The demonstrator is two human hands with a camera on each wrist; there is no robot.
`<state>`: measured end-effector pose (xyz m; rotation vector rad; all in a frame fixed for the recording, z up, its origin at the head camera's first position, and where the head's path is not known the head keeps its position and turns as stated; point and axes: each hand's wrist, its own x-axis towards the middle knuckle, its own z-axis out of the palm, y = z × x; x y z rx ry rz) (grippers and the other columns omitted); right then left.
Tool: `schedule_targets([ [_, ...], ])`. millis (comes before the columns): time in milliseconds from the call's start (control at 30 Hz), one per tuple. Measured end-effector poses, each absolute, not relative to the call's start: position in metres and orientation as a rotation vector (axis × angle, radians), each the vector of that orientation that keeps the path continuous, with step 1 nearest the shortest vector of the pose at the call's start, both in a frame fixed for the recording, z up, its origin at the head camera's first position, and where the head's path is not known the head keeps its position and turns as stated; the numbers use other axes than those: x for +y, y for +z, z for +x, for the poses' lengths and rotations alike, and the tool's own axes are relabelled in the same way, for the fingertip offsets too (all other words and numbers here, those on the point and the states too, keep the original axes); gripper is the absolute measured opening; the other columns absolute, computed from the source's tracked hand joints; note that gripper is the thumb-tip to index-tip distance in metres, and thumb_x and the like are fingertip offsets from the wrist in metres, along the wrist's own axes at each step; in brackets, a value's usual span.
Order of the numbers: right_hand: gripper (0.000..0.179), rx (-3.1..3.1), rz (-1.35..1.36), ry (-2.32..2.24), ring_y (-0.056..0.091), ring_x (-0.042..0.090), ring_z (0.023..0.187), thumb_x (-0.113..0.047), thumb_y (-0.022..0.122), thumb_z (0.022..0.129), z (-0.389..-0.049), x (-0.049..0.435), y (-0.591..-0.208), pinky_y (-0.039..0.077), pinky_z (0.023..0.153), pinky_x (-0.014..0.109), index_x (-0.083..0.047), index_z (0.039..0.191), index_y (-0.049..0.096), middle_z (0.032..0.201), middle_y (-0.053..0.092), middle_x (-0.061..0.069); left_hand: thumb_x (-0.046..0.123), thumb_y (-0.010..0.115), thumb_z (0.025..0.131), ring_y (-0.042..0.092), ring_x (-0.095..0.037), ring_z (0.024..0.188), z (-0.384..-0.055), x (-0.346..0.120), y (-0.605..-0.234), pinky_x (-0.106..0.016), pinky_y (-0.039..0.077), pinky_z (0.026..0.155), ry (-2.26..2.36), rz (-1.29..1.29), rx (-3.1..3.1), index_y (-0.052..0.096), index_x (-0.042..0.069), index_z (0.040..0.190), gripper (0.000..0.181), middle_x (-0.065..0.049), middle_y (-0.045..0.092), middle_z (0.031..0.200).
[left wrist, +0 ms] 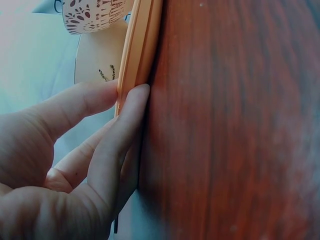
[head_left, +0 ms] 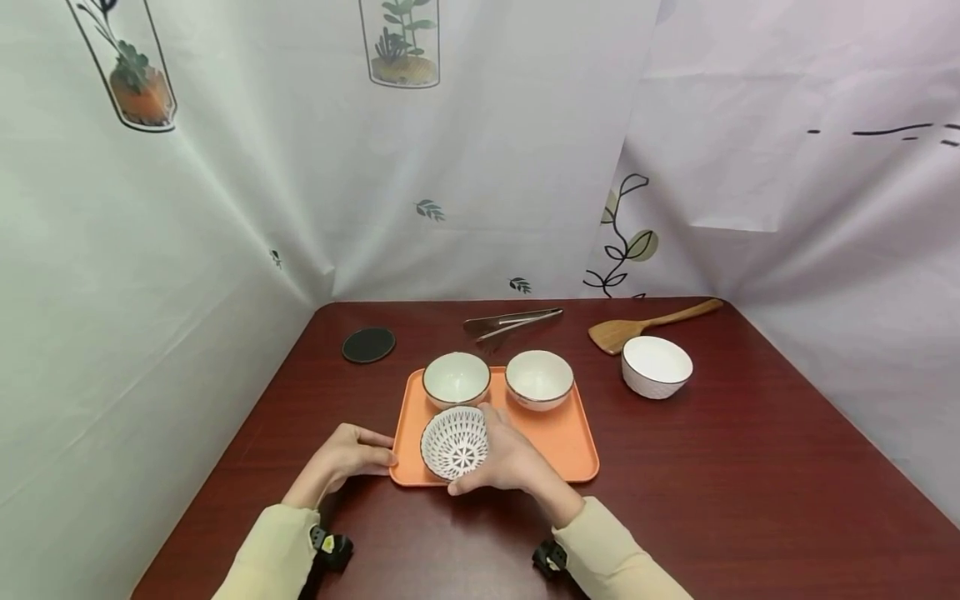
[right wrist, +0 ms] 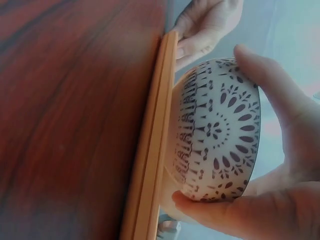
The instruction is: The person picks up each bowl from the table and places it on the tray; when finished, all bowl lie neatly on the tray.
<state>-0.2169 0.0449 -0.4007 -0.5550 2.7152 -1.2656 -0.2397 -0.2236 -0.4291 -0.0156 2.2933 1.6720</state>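
An orange tray lies on the dark red table. Its left front corner is pinched by my left hand; in the left wrist view the thumb meets the rim and a finger reaches against the tray's outer side. At the tray's front left is a white bowl with a dark cut-out-like pattern. My right hand grips this bowl from its right, thumb at the near side and fingers at the far side. Two plain white dark-rimmed bowls, one left and one right, stand behind it on the tray.
Right of the tray stands a white textured bowl, with a wooden spatula behind it. Metal tongs lie beyond the tray, and a black round coaster sits back left. Patterned cloth walls enclose the table.
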Motion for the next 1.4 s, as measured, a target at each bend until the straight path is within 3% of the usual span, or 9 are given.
schedule_targets([
  [167,0.114,2.711,-0.507,-1.309,0.052,0.029,0.116,-0.04,0.093,0.06,-0.217,0.051,-0.399,0.047,0.099,0.046,0.0,0.147,0.031,0.131,0.048,0.018,-0.006,0.074,0.078,0.071,-0.02,0.075,-0.24,-0.222,-0.429,-0.037,0.062,0.07,1.678,-0.002,2.286,0.061,-0.021,0.115,0.042,-0.023,0.071,0.093],
  [400,0.085,2.77,-0.297,-1.545,0.056,0.037,0.121,-0.034,0.085,0.074,-0.218,0.069,-0.389,0.048,0.102,0.048,0.002,0.14,0.046,0.134,0.057,0.019,-0.007,0.074,0.077,0.071,-0.021,0.075,-0.237,-0.221,-0.427,-0.037,0.062,0.071,1.681,-0.015,2.286,0.061,-0.021,0.114,0.042,-0.023,0.071,0.094],
  [667,0.075,2.774,-0.168,-1.687,0.059,0.035,0.118,-0.022,0.086,0.074,-0.221,0.096,-0.389,0.048,0.103,0.047,0.003,0.136,0.051,0.126,0.063,0.017,-0.007,0.074,0.077,0.071,-0.022,0.076,-0.237,-0.221,-0.428,-0.038,0.062,0.071,1.681,-0.027,2.293,0.061,-0.021,0.115,0.043,-0.024,0.07,0.095],
  [1100,0.08,2.776,0.011,-1.67,0.053,0.037,0.126,-0.022,0.084,0.077,-0.222,0.145,-0.387,0.046,0.107,0.045,0.003,0.142,0.044,0.134,0.056,0.023,-0.007,0.073,0.078,0.071,-0.021,0.076,-0.237,-0.222,-0.426,-0.037,0.062,0.071,1.684,0.011,2.281,0.059,-0.022,0.116,0.043,-0.025,0.07,0.095],
  [1400,0.085,2.866,0.163,-1.577,0.05,0.04,0.129,-0.031,0.081,0.08,-0.228,0.187,-0.382,0.045,0.107,0.046,0.005,0.145,0.038,0.14,0.05,0.027,-0.006,0.074,0.077,0.071,-0.021,0.076,-0.235,-0.221,-0.427,-0.037,0.062,0.071,1.683,-0.01,2.282,0.06,-0.021,0.116,0.044,-0.024,0.07,0.095],
])
